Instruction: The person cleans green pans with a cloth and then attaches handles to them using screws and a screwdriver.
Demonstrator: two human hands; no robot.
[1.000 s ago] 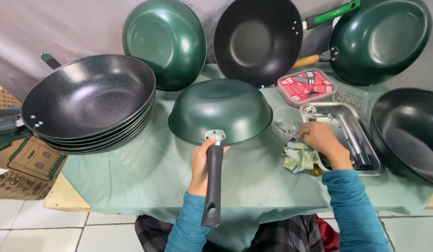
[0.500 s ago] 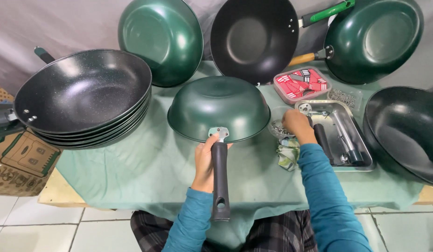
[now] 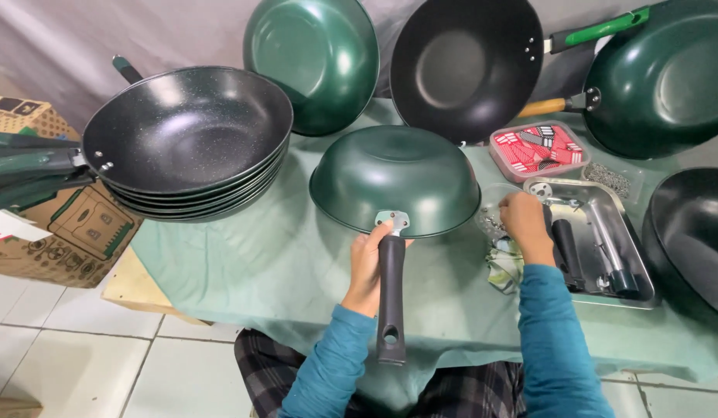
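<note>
Table cloth (image 3: pixel 243 263): pale green, covers the table; bare stretch lies between the stacked pans and the near edge.
Stacked woks (image 3: pixel 189 128): black speckled insides, far left, handles overhanging the table's left edge.
Leaning pans: green wok (image 3: pixel 312 58), black wok (image 3: pixel 463 66) and a second green pan (image 3: pixel 668 77) propped against the grey backdrop.
Cardboard box (image 3: pixel 73 232): brown with green printed panels, on the floor left of the table.
Upturned green wok (image 3: pixel 395 178): centre of the table, rim down, black handle (image 3: pixel 391 298) pointing at the person.
Steel tray (image 3: pixel 606 232): right of the wok, holding loose black handles and a tool.
Plastic tub (image 3: pixel 538 149): clear, red-and-white packets inside (print too small to tell), behind the tray.
Left hand (image 3: pixel 368 267): fingers wrapped around the handle near its bracket, thumb on top.
Right hand (image 3: pixel 523 223): at the tray's left rim, fingers curled down together; what they pinch, I cannot tell.
</note>
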